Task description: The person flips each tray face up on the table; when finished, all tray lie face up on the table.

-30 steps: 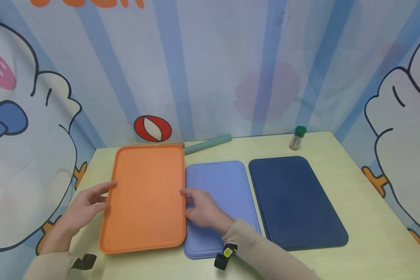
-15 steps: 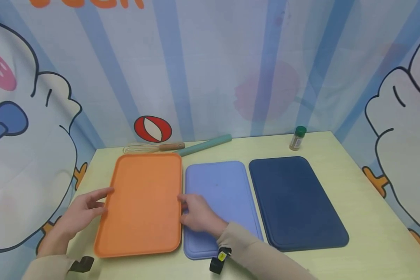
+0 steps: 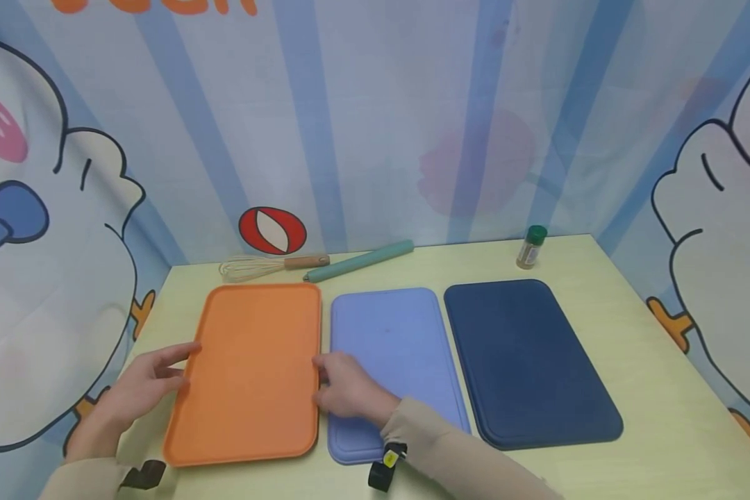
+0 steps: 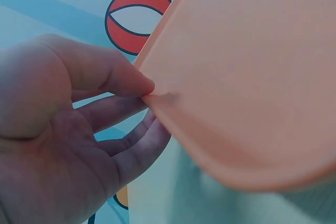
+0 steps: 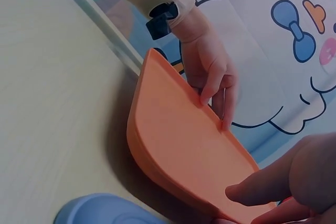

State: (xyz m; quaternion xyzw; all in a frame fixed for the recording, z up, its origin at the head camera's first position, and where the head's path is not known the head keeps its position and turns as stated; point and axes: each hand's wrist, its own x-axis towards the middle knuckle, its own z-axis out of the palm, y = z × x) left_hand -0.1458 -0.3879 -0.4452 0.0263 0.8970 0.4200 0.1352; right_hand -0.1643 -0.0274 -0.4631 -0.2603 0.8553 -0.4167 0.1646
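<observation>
An orange rectangular tray (image 3: 246, 375) with a raised rim lies at the left of the table in the head view. My left hand (image 3: 144, 385) pinches its left rim; in the left wrist view the thumb presses on the rim and the other fingers lie outside and under it. On the opposite side my right hand (image 3: 353, 389) pinches the right rim, its thumb over the edge in the right wrist view. A shadow falls beside the tray (image 5: 178, 135) there; whether its base touches the table is hard to tell. My right forearm crosses the periwinkle tray (image 3: 390, 333).
A dark blue tray (image 3: 531, 361) lies to the right. Behind the trays are a whisk (image 3: 275, 264) with a wooden handle and a green rod (image 3: 362, 261). A green-capped jar (image 3: 531, 247) stands at the back right. A printed curtain (image 3: 381, 125) hangs behind the table (image 3: 669, 417).
Both hands have brought the orange tray down and toward the person, slightly left. The whisk and the near end of the green rod, hidden behind it before, now show.
</observation>
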